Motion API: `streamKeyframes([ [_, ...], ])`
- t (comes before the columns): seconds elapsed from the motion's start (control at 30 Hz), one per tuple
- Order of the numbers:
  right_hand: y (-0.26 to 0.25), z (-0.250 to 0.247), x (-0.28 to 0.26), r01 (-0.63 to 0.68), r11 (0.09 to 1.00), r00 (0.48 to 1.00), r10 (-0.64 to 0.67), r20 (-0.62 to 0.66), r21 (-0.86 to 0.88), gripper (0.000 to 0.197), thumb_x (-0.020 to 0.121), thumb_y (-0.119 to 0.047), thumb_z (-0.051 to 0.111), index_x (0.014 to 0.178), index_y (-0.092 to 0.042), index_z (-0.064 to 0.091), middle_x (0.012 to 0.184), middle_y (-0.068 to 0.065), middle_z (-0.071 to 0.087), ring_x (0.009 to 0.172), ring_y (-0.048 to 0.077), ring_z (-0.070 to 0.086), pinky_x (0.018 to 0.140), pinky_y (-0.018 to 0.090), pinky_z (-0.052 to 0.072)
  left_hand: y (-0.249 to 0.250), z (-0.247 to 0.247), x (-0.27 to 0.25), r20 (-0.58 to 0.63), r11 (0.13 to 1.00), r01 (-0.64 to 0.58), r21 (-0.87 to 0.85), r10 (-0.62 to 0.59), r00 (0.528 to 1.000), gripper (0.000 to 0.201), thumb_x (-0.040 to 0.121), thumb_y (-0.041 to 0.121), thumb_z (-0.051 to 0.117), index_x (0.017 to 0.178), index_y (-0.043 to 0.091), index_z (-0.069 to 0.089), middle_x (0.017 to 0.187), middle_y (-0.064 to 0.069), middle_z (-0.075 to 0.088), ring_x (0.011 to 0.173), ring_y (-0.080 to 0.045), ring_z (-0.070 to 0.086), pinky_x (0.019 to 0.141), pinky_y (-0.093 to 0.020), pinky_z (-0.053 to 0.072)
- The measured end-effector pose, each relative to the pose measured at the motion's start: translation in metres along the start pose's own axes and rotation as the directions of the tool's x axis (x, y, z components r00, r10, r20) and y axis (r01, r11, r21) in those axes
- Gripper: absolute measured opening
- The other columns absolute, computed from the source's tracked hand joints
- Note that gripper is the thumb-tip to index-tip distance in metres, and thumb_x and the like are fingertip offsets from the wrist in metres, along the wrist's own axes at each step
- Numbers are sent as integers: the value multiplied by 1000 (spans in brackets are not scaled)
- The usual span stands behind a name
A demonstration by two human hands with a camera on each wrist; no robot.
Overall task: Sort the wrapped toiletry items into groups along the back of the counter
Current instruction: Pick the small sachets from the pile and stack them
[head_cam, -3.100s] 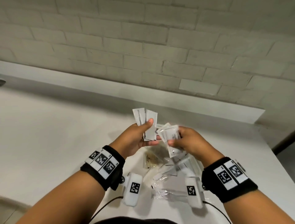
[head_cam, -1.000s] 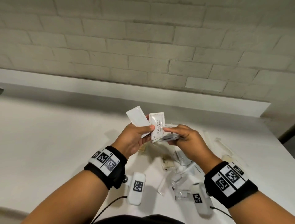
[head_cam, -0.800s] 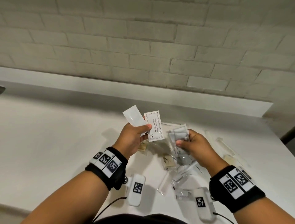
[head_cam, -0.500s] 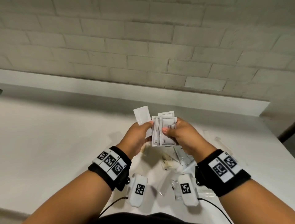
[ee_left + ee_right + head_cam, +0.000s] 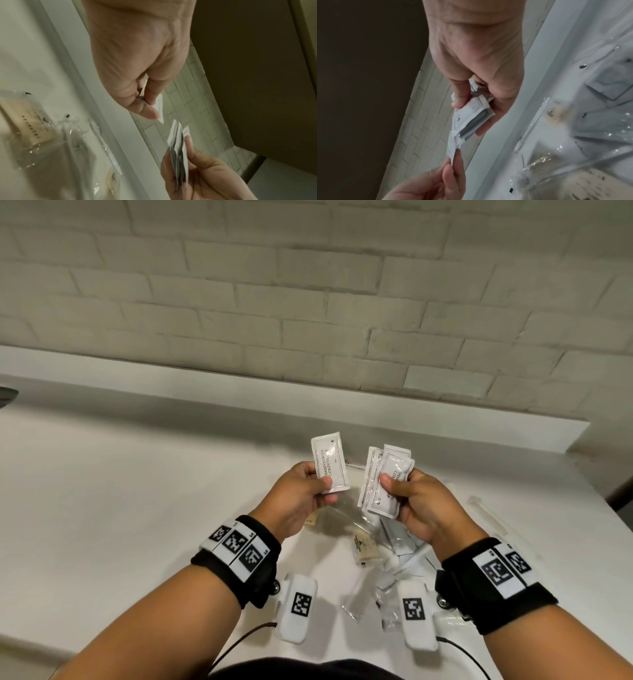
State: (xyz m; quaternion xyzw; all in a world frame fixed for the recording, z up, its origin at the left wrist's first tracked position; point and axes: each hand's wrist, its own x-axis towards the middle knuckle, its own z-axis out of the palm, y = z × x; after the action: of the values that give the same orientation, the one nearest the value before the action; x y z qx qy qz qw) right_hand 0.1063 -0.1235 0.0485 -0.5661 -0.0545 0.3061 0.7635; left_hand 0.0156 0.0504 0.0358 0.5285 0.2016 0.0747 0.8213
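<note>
Both hands are up over the counter [image 5: 137, 508], each clamped on white sachets: the left hand [image 5: 301, 498] pinches a single shampoo sachet [image 5: 329, 466] between thumb and fingers, and the right hand [image 5: 421, 508] grips a fanned stack of sachets [image 5: 383, 481] under its thumb. Half a second ago the two hands were pressed together with the packets overlapping; now they have drawn apart, leaving a clear gap between the single sachet and the stack. That suggests one group is nearly gathered and ready to be set down near the back ledge [image 5: 308, 402], beyond the hands. Beneath and behind the hands, toward the person, the unsorted pile of clear-wrapped items [image 5: 376, 546] lies loose on the counter, so most of the sorting appears undone.
</note>
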Motion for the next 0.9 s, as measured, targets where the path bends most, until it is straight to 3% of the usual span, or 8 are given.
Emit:
streamKeyframes([
  [0.23, -2, -5, -2, -11, 1000, 1000, 11, 8, 2, 24, 88, 6, 53, 101, -10, 65, 86, 9, 75, 74, 22, 74, 71, 44, 59, -4, -1, 0, 5, 997, -75, 23, 75, 997, 25, 88, -11, 55, 101, 9, 49, 106, -19, 62, 82, -26, 65, 63, -23, 60],
  [0.47, -33, 6, -3, 94, 983, 992, -80, 96, -157, 26, 88, 7, 55, 110, -5, 62, 86, 8, 76, 77, 19, 73, 67, 30, 61, -1, -1, -2, -1, 963, -120, 240, 124, 992, 27, 86, -4, 59, 105, 15, 53, 103, -14, 68, 75, -18, 66, 58, -23, 54],
  [0.53, -45, 9, -3, 161, 935, 982, -120, 146, -316, 27, 87, 7, 57, 107, -9, 63, 85, 5, 75, 77, 18, 70, 69, 28, 59, 3, -5, -2, 20, 868, -151, 473, 160, 987, 23, 85, 4, 61, 101, 19, 59, 95, -7, 70, 69, -14, 62, 58, -24, 48],
  [0.63, -64, 18, -8, 272, 724, 947, -84, 311, -634, 27, 85, 7, 61, 94, -18, 62, 81, 2, 68, 72, 13, 64, 68, 27, 53, 16, -10, -2, 147, 741, -218, 636, 161, 976, 12, 81, 11, 69, 89, 20, 66, 78, 1, 68, 64, -12, 60, 61, -28, 49],
  [0.73, -69, 32, -9, 278, 555, 925, 67, 375, -784, 25, 85, 5, 63, 89, -20, 60, 83, 0, 66, 74, 13, 61, 69, 27, 51, 28, -1, -3, 223, 833, -220, 508, 120, 967, 8, 84, 6, 67, 85, 15, 66, 77, -2, 69, 65, -12, 66, 62, -26, 56],
  [0.77, -65, 36, -8, 258, 566, 918, 111, 382, -783, 25, 85, 4, 64, 92, -19, 60, 85, 1, 66, 75, 15, 60, 66, 28, 50, 27, 3, -2, 215, 875, -212, 435, 128, 968, 9, 86, 4, 63, 87, 13, 65, 79, -4, 70, 65, -14, 67, 63, -28, 57],
  [0.83, -52, 41, -6, 189, 678, 914, 142, 379, -710, 26, 82, 0, 67, 101, -17, 61, 91, 10, 68, 80, 24, 60, 67, 32, 48, 24, 9, 1, 143, 942, -187, 280, 152, 978, 12, 92, 6, 55, 92, 11, 65, 83, -8, 70, 69, -19, 67, 65, -32, 55],
  [0.9, -38, 41, -1, 107, 810, 929, 126, 349, -577, 39, 77, -9, 68, 115, -11, 59, 107, 21, 67, 93, 33, 61, 77, 43, 46, 20, 12, 1, 134, 988, -145, 45, 138, 981, 26, 99, 24, 46, 104, 8, 67, 94, -14, 72, 83, -28, 68, 76, -38, 54],
])
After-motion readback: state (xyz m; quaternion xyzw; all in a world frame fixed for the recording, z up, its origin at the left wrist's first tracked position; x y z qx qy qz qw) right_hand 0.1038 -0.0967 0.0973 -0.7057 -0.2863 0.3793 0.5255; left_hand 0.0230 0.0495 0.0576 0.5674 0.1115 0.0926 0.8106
